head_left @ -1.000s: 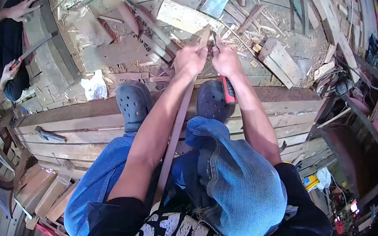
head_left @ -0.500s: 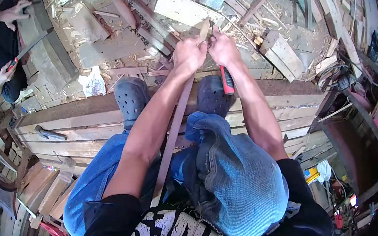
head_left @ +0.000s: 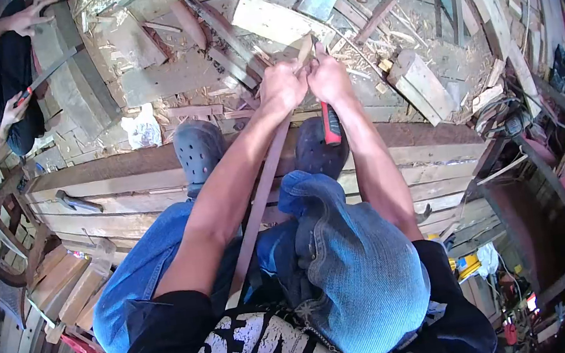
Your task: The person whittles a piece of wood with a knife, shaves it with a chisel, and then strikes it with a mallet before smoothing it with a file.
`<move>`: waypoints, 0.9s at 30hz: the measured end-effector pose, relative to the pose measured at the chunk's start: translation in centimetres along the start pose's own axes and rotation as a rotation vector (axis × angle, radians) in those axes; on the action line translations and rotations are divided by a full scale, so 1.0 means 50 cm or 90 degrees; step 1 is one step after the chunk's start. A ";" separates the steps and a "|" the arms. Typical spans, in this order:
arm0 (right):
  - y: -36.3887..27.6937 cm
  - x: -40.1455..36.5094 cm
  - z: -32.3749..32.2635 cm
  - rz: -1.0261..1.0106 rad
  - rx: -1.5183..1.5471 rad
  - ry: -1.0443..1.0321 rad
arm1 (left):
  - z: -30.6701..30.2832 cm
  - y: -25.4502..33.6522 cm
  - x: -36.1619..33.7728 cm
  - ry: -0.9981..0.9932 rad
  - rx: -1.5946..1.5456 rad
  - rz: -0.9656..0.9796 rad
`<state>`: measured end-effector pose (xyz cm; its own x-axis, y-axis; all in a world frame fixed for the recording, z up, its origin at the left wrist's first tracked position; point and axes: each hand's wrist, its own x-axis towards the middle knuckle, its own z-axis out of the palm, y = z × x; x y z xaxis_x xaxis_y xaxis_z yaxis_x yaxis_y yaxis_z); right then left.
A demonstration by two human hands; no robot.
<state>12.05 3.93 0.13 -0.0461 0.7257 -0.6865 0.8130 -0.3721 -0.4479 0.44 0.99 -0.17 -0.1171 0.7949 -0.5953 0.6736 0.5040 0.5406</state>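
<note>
Two hands touching: left hand [head_left: 283, 85] fisted round wooden strip [head_left: 262, 186] near its tip, right hand [head_left: 329, 79] beside it, clenched on red-handled tool [head_left: 330, 124]. Tip pale, seemingly pared; remaining length dark, likely unworked.

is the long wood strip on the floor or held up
Held up: the left hand grips the wood strip near its far end; it slants back beside the raised knee.

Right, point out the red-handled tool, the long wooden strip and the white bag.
red-handled tool [head_left: 330, 124]: head view, middle of the red handle.
long wooden strip [head_left: 264, 186]: head view, mid-length on its flat face.
white bag [head_left: 142, 128]: head view, its crumpled middle.
</note>
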 end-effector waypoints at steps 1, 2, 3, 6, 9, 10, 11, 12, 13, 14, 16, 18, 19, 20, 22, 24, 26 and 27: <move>-0.001 -0.003 0.001 0.035 0.051 -0.029 | -0.002 0.000 -0.008 -0.016 0.001 -0.017; 0.004 -0.006 -0.002 -0.033 0.038 -0.045 | 0.014 -0.017 -0.003 0.001 -0.026 -0.008; 0.013 -0.023 0.008 -0.022 0.036 -0.052 | -0.017 0.014 -0.016 -0.067 -0.081 -0.056; -0.004 -0.005 -0.001 -0.072 -0.004 0.038 | 0.009 -0.009 0.004 0.039 -0.066 0.056; -0.008 -0.009 -0.006 -0.019 -0.006 -0.010 | 0.016 -0.020 -0.003 0.030 -0.026 -0.012; 0.002 -0.005 0.007 -0.002 0.065 -0.001 | 0.014 -0.022 -0.002 0.018 -0.036 0.000; 0.018 -0.025 0.013 0.006 0.062 -0.001 | 0.016 -0.019 -0.005 0.002 -0.049 0.017; 0.013 -0.034 0.009 -0.025 0.013 0.030 | -0.003 0.003 -0.009 -0.088 -0.146 -0.092; 0.002 -0.030 0.004 -0.061 -0.035 0.059 | 0.004 -0.009 -0.009 0.002 -0.041 0.014; -0.003 -0.029 -0.002 -0.038 -0.048 0.019 | 0.001 -0.006 -0.006 -0.004 -0.033 0.006; -0.003 -0.009 0.001 0.001 -0.035 -0.005 | -0.006 -0.001 -0.004 -0.015 -0.025 -0.009; 0.010 -0.017 0.015 0.046 -0.023 -0.030 | -0.006 -0.003 -0.008 -0.090 -0.121 -0.089; 0.023 -0.034 0.018 0.034 -0.036 -0.019 | 0.002 -0.002 -0.023 -0.098 -0.124 -0.089; 0.020 -0.021 0.013 0.004 -0.050 0.004 | -0.001 0.004 -0.015 -0.064 -0.095 -0.052; 0.008 -0.015 0.013 -0.023 -0.054 0.028 | 0.002 -0.004 -0.010 0.011 -0.062 -0.003; 0.003 -0.011 0.007 0.000 -0.037 0.007 | 0.011 -0.014 -0.009 0.003 -0.047 -0.007; 0.000 -0.008 0.002 -0.008 0.011 -0.011 | 0.018 -0.019 -0.006 0.006 -0.022 -0.033; 0.009 -0.018 0.006 -0.001 0.010 -0.013 | 0.019 -0.018 -0.017 -0.001 -0.023 -0.034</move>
<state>12.26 2.96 0.37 -0.0594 0.7146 -0.6970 0.8038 -0.3798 -0.4579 0.64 -0.46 -0.72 -0.1510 0.7662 -0.6246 0.6396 0.5575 0.5292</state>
